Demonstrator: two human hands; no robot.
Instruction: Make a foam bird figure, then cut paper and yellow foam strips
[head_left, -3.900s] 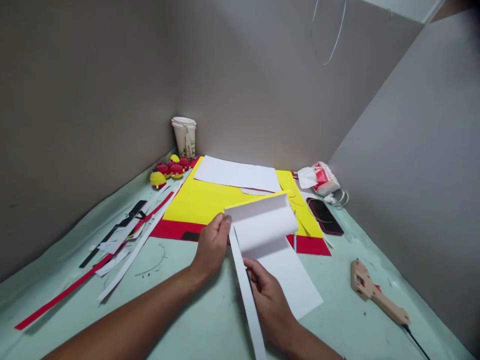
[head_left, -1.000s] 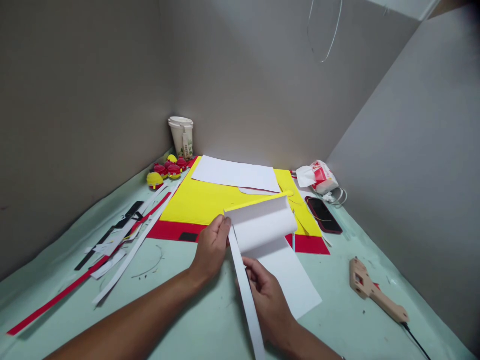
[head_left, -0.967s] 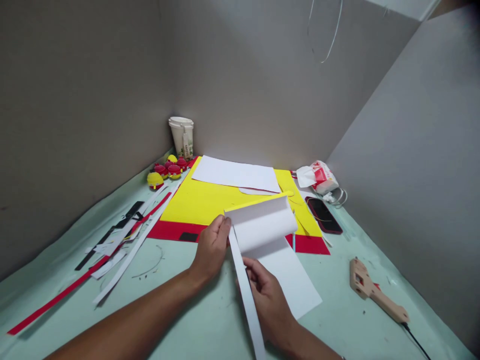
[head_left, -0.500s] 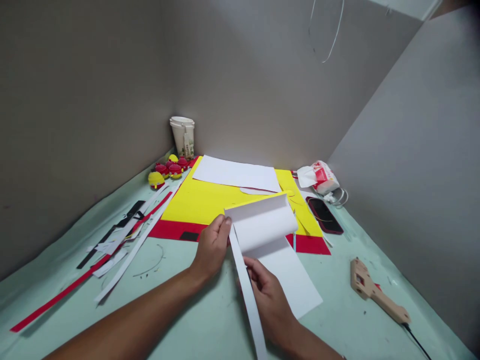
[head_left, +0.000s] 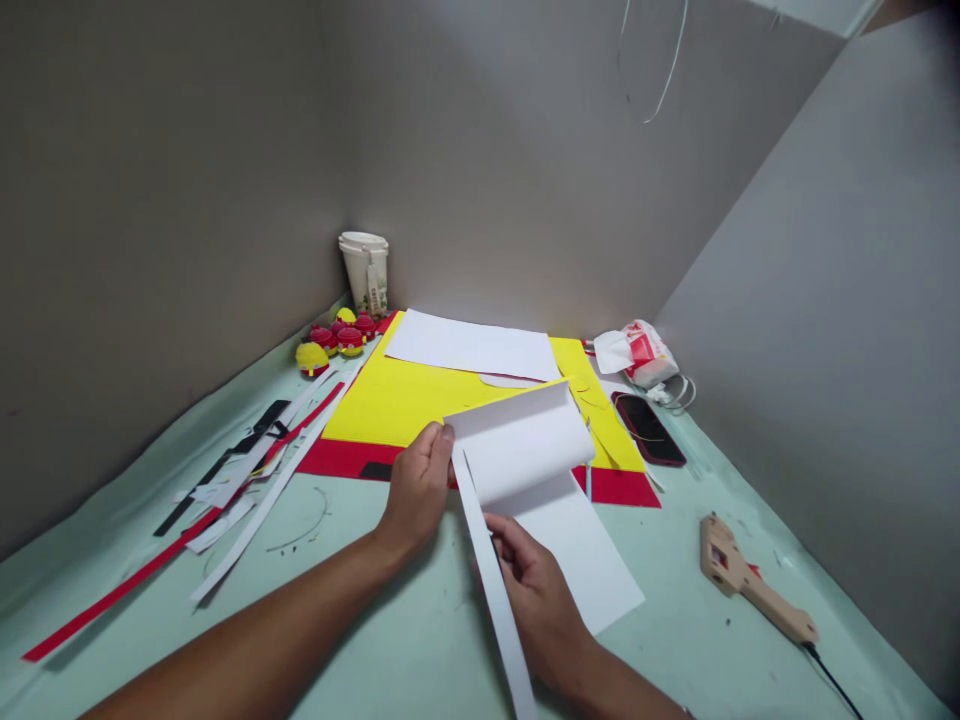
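My left hand [head_left: 420, 490] pinches the upper left corner of a white paper sheet [head_left: 555, 500] that curls back over itself above the pale green table [head_left: 360, 620]. My right hand [head_left: 536, 595] is closed on the sheet's lower left edge, where a narrow white strip [head_left: 495, 590] hangs partly separated from the sheet and runs toward me. Whether a tool is in my right hand is hidden by the fingers and the paper.
Behind lie a yellow sheet [head_left: 420, 400] on a red one [head_left: 337, 458], another white sheet [head_left: 472, 345], paper strips [head_left: 247, 470], small red and yellow balls [head_left: 337, 340], a paper cup [head_left: 365, 270], a phone [head_left: 649, 428], a tissue pack [head_left: 637, 355] and a glue gun [head_left: 754, 585]. Grey walls close in.
My left hand has drawn the sheet's curled top corner slightly up and to the left. The right hand stays where it was.
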